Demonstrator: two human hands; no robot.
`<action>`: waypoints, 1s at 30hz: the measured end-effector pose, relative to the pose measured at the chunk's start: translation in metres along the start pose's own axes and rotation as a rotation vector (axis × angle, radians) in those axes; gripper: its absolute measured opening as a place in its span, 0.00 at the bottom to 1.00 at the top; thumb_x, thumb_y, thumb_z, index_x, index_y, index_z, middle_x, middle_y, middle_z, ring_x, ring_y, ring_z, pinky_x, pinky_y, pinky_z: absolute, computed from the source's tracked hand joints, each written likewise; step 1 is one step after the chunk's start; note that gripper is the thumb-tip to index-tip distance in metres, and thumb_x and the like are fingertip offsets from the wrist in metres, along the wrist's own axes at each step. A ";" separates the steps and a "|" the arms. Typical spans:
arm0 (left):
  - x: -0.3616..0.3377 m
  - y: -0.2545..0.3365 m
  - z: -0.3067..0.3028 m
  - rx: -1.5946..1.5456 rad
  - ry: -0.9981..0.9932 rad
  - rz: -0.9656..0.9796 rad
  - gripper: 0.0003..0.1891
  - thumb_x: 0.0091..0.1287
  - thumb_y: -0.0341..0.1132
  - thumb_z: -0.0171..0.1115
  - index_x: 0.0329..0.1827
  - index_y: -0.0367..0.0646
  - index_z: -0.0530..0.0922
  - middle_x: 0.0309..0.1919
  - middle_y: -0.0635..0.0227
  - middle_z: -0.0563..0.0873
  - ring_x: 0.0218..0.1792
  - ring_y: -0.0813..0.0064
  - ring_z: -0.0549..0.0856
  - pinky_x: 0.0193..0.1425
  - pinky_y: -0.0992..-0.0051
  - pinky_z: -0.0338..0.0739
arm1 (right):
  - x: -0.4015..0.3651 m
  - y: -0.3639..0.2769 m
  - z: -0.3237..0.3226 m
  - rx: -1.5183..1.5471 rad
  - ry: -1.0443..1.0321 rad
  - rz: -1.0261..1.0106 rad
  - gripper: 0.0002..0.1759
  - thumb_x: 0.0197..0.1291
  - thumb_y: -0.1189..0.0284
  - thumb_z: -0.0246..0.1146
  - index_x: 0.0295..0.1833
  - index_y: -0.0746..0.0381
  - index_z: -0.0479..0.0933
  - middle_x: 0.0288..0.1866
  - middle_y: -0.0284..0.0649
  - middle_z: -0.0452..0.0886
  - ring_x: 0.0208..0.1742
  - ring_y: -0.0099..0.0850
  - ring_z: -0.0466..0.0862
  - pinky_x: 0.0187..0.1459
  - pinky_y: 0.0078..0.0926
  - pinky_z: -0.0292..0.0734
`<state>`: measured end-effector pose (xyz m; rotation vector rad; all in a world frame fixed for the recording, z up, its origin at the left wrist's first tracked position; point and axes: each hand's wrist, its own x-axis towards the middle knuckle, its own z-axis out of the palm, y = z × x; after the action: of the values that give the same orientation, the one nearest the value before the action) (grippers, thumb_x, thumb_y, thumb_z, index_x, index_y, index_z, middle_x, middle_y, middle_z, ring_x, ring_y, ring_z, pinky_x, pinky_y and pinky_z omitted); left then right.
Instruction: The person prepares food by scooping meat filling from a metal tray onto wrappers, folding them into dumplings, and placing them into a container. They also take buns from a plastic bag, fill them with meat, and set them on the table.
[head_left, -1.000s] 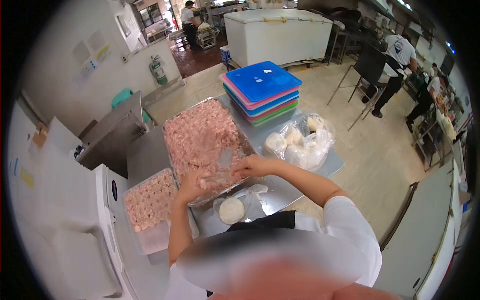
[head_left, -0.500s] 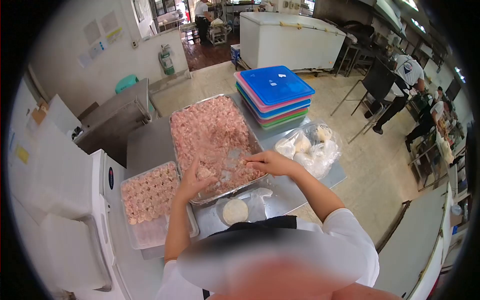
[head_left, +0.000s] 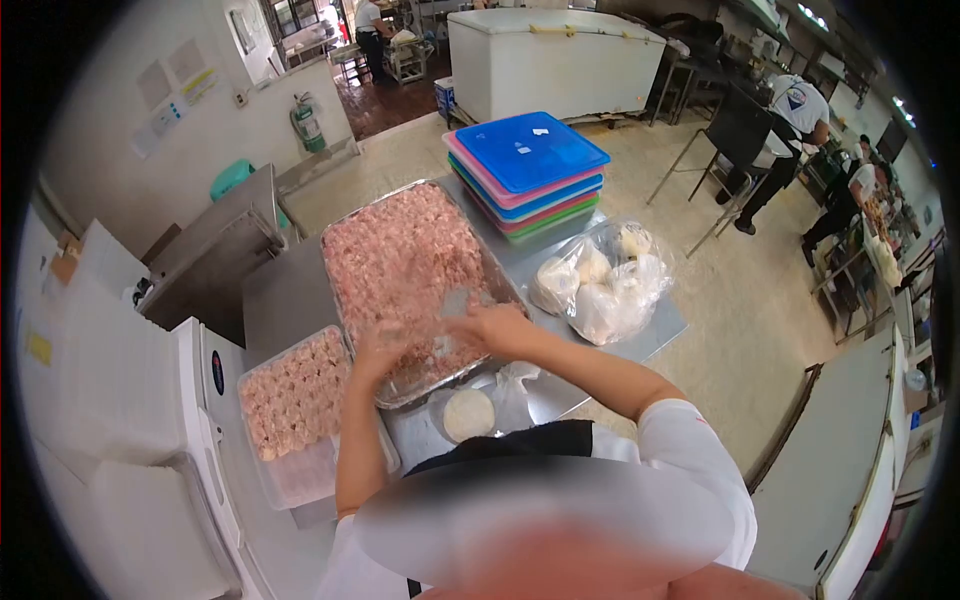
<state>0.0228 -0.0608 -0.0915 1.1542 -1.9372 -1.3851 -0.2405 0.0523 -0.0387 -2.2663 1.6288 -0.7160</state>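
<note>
Hovering over the near end of the metal tray (head_left: 427, 386) of minced pink filling (head_left: 400, 245), the left hand (head_left: 375, 350) and right hand (head_left: 497, 328) nearly meet, fingers curled. Blur hides whether either grips anything. Round wrappers (head_left: 468, 414) lie just beside the tray's near edge. A clear tub of shaped dumplings (head_left: 295, 392) sits left of the tray and bagged dough (head_left: 600, 285) right.

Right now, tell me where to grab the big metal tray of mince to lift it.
Best take the tray by its raised rim at the two long sides, coming from left and right: it is wide, shallow and filled with mince.
</note>
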 end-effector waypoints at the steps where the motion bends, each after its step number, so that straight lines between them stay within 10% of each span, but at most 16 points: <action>1: -0.010 0.014 0.002 0.043 0.010 0.037 0.24 0.53 0.37 0.74 0.52 0.39 0.78 0.42 0.66 0.84 0.44 0.75 0.81 0.48 0.73 0.77 | 0.002 0.014 0.013 0.017 -0.034 0.024 0.15 0.65 0.56 0.55 0.50 0.50 0.79 0.38 0.46 0.82 0.41 0.46 0.83 0.41 0.47 0.76; 8: -0.054 0.087 0.017 -0.042 0.114 0.222 0.27 0.52 0.36 0.74 0.55 0.40 0.75 0.44 0.67 0.84 0.45 0.76 0.80 0.49 0.73 0.76 | -0.015 0.023 -0.036 0.262 -0.149 0.263 0.17 0.66 0.58 0.58 0.53 0.56 0.79 0.46 0.45 0.83 0.47 0.43 0.83 0.46 0.41 0.77; 14: -0.033 0.057 0.021 0.243 0.031 0.370 0.21 0.49 0.34 0.74 0.45 0.39 0.80 0.41 0.63 0.84 0.45 0.69 0.82 0.49 0.72 0.76 | -0.020 0.024 -0.006 0.431 -0.157 -0.303 0.18 0.67 0.59 0.56 0.58 0.51 0.78 0.45 0.47 0.83 0.41 0.48 0.83 0.43 0.42 0.77; 17: -0.027 0.051 0.029 0.209 0.109 0.170 0.20 0.47 0.35 0.75 0.42 0.39 0.79 0.37 0.63 0.84 0.42 0.66 0.83 0.48 0.72 0.76 | -0.013 0.028 -0.042 -0.004 -0.123 -0.169 0.17 0.66 0.58 0.57 0.56 0.51 0.78 0.44 0.44 0.83 0.37 0.48 0.83 0.40 0.44 0.78; 24: -0.030 0.079 0.048 0.204 0.174 -0.007 0.24 0.46 0.38 0.78 0.43 0.39 0.78 0.36 0.66 0.83 0.40 0.70 0.82 0.47 0.72 0.76 | -0.005 0.054 -0.035 0.087 -0.086 -0.188 0.19 0.66 0.55 0.56 0.56 0.52 0.79 0.45 0.45 0.83 0.41 0.47 0.83 0.42 0.44 0.78; 30: -0.027 0.072 0.068 0.416 0.374 0.312 0.26 0.48 0.37 0.77 0.50 0.40 0.79 0.36 0.62 0.86 0.41 0.68 0.84 0.48 0.71 0.77 | -0.002 0.083 -0.052 0.387 -0.175 -0.169 0.19 0.67 0.55 0.55 0.57 0.52 0.79 0.47 0.47 0.83 0.46 0.48 0.82 0.47 0.41 0.76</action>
<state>-0.0411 0.0063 -0.0475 1.1265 -2.0606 -0.5712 -0.3356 0.0295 -0.0349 -2.1275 1.1190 -0.7699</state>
